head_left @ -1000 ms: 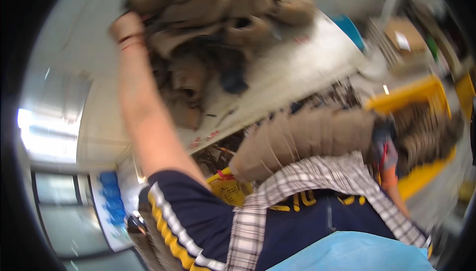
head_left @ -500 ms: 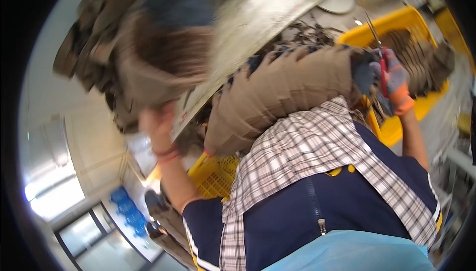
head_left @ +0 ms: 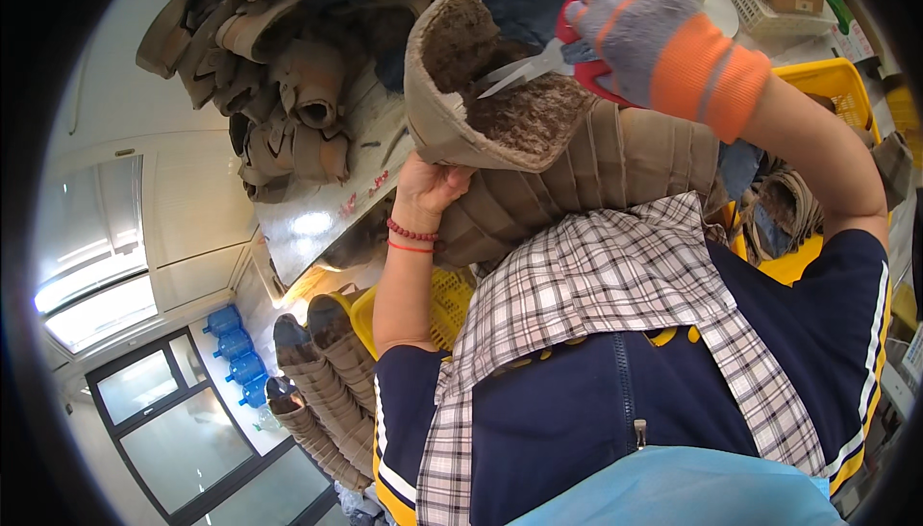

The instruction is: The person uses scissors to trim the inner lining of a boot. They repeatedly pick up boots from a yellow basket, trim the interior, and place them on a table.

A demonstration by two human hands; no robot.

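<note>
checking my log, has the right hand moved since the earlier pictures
Yes, the right hand has moved left, away from the yellow crate, bringing the scissors to the fur-lined piece.

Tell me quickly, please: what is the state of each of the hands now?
Left hand: closed, holding the brown fleece-lined piece at its lower edge.
Right hand: closed, holding the red-handled scissors.

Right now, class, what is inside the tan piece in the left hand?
The tan piece shows fuzzy brown lining inside, with scissors blades across its opening. The gloved right hand covers part of its right side, which cannot be seen.
</note>
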